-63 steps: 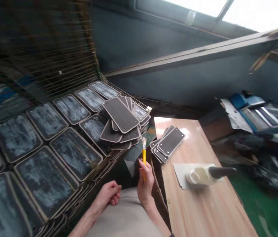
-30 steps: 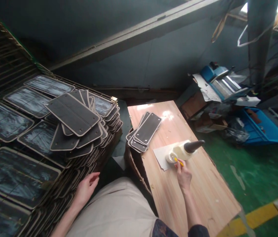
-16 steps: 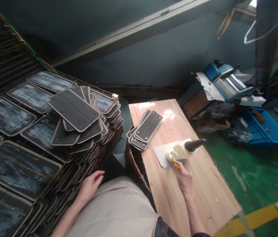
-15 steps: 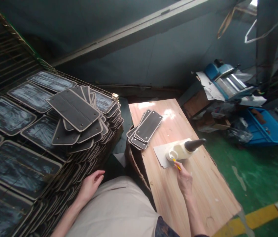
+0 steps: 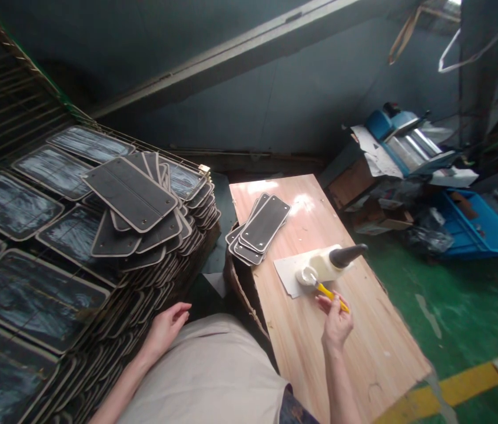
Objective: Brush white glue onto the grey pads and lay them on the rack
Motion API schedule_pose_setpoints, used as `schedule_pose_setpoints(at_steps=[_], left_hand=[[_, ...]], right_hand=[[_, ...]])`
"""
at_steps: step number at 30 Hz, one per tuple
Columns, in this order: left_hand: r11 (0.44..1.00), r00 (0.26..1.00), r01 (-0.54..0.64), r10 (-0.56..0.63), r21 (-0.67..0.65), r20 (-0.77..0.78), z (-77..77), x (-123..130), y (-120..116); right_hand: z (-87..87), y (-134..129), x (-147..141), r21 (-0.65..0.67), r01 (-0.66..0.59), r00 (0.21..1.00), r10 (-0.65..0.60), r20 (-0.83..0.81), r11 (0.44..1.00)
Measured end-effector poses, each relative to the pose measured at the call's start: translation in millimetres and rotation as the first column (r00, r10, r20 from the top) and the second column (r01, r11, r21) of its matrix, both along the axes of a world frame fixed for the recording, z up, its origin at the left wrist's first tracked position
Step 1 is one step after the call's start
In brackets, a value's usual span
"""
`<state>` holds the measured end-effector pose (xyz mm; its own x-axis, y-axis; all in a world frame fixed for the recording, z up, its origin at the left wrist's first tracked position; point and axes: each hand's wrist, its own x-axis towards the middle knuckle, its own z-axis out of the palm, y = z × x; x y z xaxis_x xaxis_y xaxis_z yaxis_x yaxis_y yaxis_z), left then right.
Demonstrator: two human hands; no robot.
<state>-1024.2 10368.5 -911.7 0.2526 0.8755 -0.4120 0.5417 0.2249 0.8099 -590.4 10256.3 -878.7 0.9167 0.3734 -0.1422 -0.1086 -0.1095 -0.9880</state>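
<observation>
My right hand (image 5: 337,321) is closed on the yellow handle of a slim brush (image 5: 327,291); its far end dips into a small white cup (image 5: 306,276), and the bristles are hidden. The cup stands on a pale sheet (image 5: 286,271), beside a cream bottle (image 5: 323,264) with a dark cone-shaped nozzle (image 5: 348,255). Farther up the wooden board lies a small fanned stack of dark grey panels (image 5: 265,222) with light edges and corner holes. My left hand (image 5: 169,325) hovers by my apron with loosely curled fingers, the thumb apart, and nothing in it.
Tall stacks of dark panels (image 5: 129,193) fill the left side, next to a wire mesh cage (image 5: 15,88). The wooden board (image 5: 341,365) sits at my right. Beyond it are a blue roller machine (image 5: 408,141), a cardboard box (image 5: 384,216) and a blue bin (image 5: 487,229).
My right hand has drawn back from the cup toward me and slightly right, and more of the yellow handle shows. My left hand has hardly moved.
</observation>
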Motion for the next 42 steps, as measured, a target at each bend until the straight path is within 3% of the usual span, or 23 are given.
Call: schedule_pose_setpoints(at_steps=[8, 15, 19, 24, 28, 31, 33, 36, 39, 42], left_hand=[[1.000, 1.000, 0.019, -0.019, -0.002, -0.002, 6.5, 2, -4], [0.999, 1.000, -0.026, 0.026, -0.020, 0.011, 9.5, 3, -6], [1.000, 1.000, -0.008, 0.008, -0.015, 0.000, 16.3, 8, -6], [0.999, 0.999, -0.014, 0.015, -0.031, 0.035, 33.3, 17, -1], [0.992, 0.985, -0.104, 0.112, -0.064, 0.128, 54.9, 20, 7], [0.982, 0.965, -0.184, 0.189, -0.048, 0.181, 81.3, 20, 19], [0.968, 0.945, -0.248, 0.250, -0.038, 0.210, 101.1, 17, 31], [0.936, 0.893, -0.350, 0.342, -0.028, 0.293, 125.4, 7, 52], [0.899, 0.810, -0.434, 0.420, -0.063, 0.411, 137.9, -10, 77], [0.858, 0.704, -0.485, 0.498, -0.169, 0.507, 143.2, -27, 106]], right_hand=[[-41.0, -8, 7, 0.080, 0.155, 0.948, -0.125, -0.292, 0.985], [-41.5, -38, 10, 0.073, 0.185, 0.917, -0.146, -0.371, 0.980], [-45.7, -32, 16, 0.077, 0.187, 0.914, -0.145, -0.378, 0.979], [-54.5, -23, 19, 0.048, 0.163, 0.926, -0.136, -0.351, 0.985], [-43.4, -41, 11, 0.025, 0.116, 0.941, -0.102, -0.322, 0.993], [-33.5, -46, 10, 0.035, 0.072, 0.942, -0.057, -0.330, 0.997], [-28.7, -32, 11, 0.052, 0.092, 0.924, -0.066, -0.377, 0.994], [-15.0, 15, 2, 0.080, 0.075, 0.885, -0.029, -0.465, 0.994], [12.2, 75, -25, 0.144, -0.026, 0.837, 0.100, -0.537, 0.989], [43.6, 133, -68, 0.275, -0.169, 0.800, 0.294, -0.523, 0.947]])
